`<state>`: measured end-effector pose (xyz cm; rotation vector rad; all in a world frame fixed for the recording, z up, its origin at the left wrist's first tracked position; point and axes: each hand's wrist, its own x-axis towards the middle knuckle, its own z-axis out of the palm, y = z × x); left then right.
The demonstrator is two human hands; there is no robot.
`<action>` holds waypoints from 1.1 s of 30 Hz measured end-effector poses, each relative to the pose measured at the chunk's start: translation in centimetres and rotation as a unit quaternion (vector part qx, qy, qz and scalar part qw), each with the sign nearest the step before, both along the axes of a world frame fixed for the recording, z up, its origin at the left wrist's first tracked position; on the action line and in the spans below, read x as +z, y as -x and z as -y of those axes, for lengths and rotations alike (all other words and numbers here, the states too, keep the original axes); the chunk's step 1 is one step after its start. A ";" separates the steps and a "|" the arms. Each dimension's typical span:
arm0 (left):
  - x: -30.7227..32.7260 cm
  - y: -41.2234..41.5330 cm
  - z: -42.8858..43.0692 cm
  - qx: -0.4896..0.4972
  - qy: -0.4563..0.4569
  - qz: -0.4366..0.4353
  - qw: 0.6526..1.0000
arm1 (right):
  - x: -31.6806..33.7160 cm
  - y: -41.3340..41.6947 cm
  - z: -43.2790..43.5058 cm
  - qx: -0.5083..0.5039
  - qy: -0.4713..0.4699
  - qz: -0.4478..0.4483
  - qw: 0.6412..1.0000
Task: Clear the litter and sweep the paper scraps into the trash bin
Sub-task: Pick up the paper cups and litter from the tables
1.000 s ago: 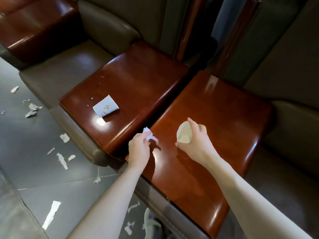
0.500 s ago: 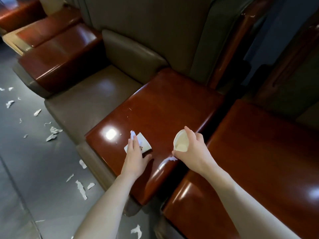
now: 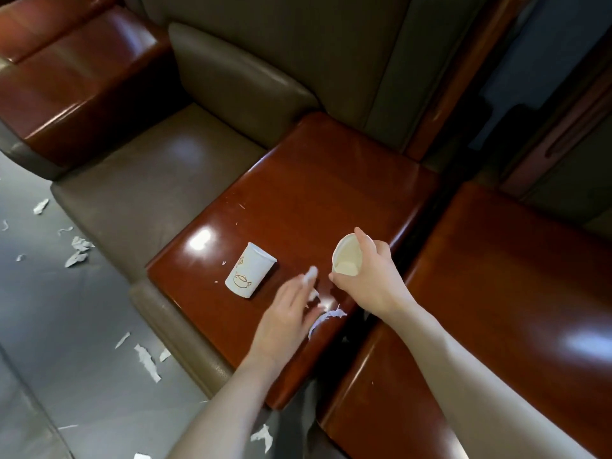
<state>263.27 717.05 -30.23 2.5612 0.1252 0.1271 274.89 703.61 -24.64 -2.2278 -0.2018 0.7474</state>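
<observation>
"Head camera, starting from the left: what do you have?"

"From my desk I see a grey floor (image 3: 49, 326) with torn paper scraps (image 3: 79, 251) strewn over it, some near the foot of the seating. Next to it is a brown leather seat (image 3: 149, 193), and against that seat a glossy wooden table (image 3: 314, 180)."

"Anything on the table?"

"A printed paper cup (image 3: 250, 270) lies on its side near the table's left front part, with a teapot motif facing up. A few tiny white flecks lie around it."

"And the hands?"

"The left hand (image 3: 284, 319) is over the table's near part, just right of that cup. It is smeared by motion. The fingers look stretched forward, and a white scrap (image 3: 309, 274) shows at their tips. I cannot tell whether they pinch it or only touch it. Just beside that hand, a curled strip (image 3: 326, 318) lies on the table by its right edge."

"The other one?"

"The right hand (image 3: 367, 279) grips a second cup (image 3: 346, 260) above the table's right side. The fingers are curled round the wall, with the thumb at the near rim. This cup is tilted so that its mouth faces me. A dark gap runs along the table's right side, and beyond it stands a second wooden table (image 3: 496, 276)."
</observation>
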 end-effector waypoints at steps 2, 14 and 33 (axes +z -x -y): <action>-1.3 0.0 1.4 0.012 0.015 -0.111 0.994 | -0.1 0.1 0.2 -0.002 0.010 0.005 1.000; -1.9 1.6 2.0 0.205 0.127 -0.042 0.970 | -1.2 2.0 1.7 0.010 0.025 -0.027 0.999; -4.6 1.5 -11.1 0.433 -0.001 -0.111 0.894 | -2.7 2.2 -4.6 0.039 -0.004 -0.023 0.999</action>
